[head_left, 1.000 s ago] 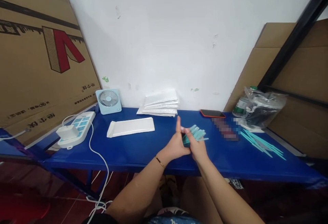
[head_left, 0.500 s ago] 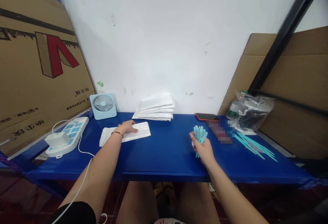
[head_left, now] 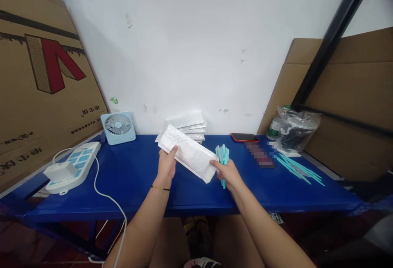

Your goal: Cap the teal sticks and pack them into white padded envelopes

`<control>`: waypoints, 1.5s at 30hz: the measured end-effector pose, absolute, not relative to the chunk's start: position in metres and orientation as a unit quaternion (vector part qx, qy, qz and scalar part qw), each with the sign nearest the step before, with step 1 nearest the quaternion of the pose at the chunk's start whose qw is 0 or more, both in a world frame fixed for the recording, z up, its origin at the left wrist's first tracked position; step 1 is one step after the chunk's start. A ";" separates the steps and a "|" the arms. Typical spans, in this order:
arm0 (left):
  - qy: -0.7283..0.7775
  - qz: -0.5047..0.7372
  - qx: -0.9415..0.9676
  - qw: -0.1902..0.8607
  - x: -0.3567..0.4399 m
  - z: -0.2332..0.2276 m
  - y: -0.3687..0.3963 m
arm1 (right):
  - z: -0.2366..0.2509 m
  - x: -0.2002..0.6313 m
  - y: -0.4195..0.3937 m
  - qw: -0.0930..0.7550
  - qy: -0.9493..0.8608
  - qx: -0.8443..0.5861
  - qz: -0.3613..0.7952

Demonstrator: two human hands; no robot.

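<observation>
While my left hand grips the white mailer above the table | right hand fingers closed on teal pens | risk: crowded grip may spill pens.

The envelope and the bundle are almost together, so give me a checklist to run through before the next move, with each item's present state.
1. Left hand has a grip on the white padded envelope: ok, it is lifted off the blue table.
2. Right hand has a grip on the bundle of teal pens: ok, held roughly upright.
3. Right fingertips also touch the envelope's near end: ok.
4. Envelope mouth open: cannot tell, the end is covered by the fingers.
5. Pens in line with the envelope: not ok, they stand beside it, across its length.
6. Spare envelopes and loose teal pens within view: ok.
</observation>
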State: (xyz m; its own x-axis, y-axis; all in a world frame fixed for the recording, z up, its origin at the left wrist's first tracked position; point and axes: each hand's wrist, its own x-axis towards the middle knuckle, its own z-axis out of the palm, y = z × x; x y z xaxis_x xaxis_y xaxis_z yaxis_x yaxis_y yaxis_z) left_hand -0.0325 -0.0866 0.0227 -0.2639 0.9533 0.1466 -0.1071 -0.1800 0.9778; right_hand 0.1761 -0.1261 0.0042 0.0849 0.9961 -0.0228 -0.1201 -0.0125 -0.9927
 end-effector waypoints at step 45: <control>0.183 0.449 0.607 0.629 0.026 0.044 -0.044 | 0.181 0.204 -0.078 0.358 -0.772 -0.400 0.339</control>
State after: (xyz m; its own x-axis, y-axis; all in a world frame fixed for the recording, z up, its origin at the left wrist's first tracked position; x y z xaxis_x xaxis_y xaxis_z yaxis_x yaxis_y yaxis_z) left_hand 0.0264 -0.0444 0.0442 0.5290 0.7881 0.3146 -0.3430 -0.1405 0.9288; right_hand 0.2044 -0.0783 0.1806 -0.4236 0.8607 0.2826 0.3743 0.4504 -0.8106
